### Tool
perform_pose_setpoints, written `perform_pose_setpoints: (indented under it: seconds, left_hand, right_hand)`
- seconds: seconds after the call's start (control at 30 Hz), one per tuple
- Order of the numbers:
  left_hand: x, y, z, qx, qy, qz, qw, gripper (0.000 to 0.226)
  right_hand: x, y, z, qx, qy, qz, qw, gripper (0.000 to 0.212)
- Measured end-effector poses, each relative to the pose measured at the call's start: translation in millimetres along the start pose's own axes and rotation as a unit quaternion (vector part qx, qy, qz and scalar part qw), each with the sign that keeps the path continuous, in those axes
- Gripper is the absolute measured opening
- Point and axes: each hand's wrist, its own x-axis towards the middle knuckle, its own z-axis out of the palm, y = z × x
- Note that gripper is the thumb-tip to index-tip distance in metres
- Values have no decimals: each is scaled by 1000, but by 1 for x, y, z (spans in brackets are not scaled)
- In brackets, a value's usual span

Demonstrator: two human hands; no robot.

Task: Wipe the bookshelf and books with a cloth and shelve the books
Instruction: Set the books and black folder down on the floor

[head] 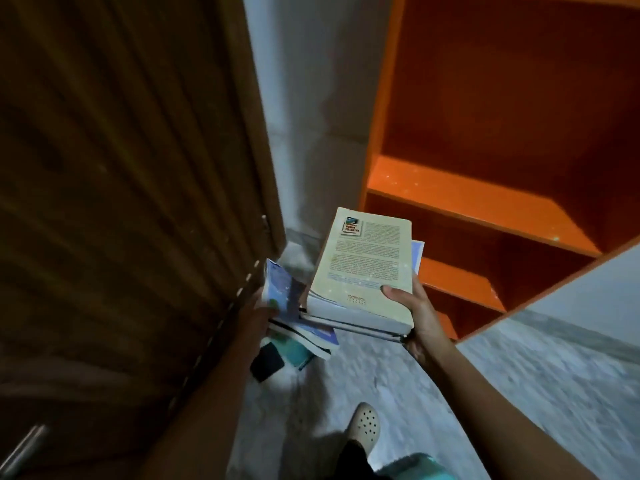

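Observation:
My right hand [414, 313] grips a small stack of books from the right side, thumb on top. The top one is a thick cream paperback [363, 265] with its back cover up; thinner books lie under it. My left hand [258, 311] holds a second, tilted bunch of books with a blue cover [287, 296] facing me. The orange bookshelf [460, 199] stands to the right, just beyond the cream book, and its visible shelves hold nothing. I see no cloth that I can name for sure.
A dark brown wooden cabinet [121, 185] with a metal handle [24, 452] fills the left. A pale wall corner [311, 116] lies between it and the shelf. More books and a dark flat object [266, 362] lie on the grey floor below. My foot in a cream clog [363, 424] stands near.

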Motion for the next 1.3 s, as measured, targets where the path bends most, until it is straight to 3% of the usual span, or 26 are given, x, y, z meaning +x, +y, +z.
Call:
perform_pose_setpoints:
  seconds: [0.23,0.47,0.53,0.7,0.8,1.3]
  left_hand:
    - [-4,-65,-93,-72,109,-2,991,49]
    - [17,-141,-116,-118,219,-72,966,49]
    - [13,-146,-106,-131,247,-48,959,48]
    - [33,-178,-78,-166,271,7,948,38]
    - [64,-201,-63,-187,271,37,943,43]
    - [192,-332,-17,-297,242,153,911,52]
  right_hand:
    - [49,61,31,-58,-73,103,990,51]
    - [105,124,9,-142,-91,187,968,52]
    - [125,147,-3,-170,-100,196,961,54]
    - [173,212,-43,-229,-92,206,947,45]
    - [200,253,-73,-239,-128,190,943,52]
    - [282,468,-166,-205,-122,145,960,47]
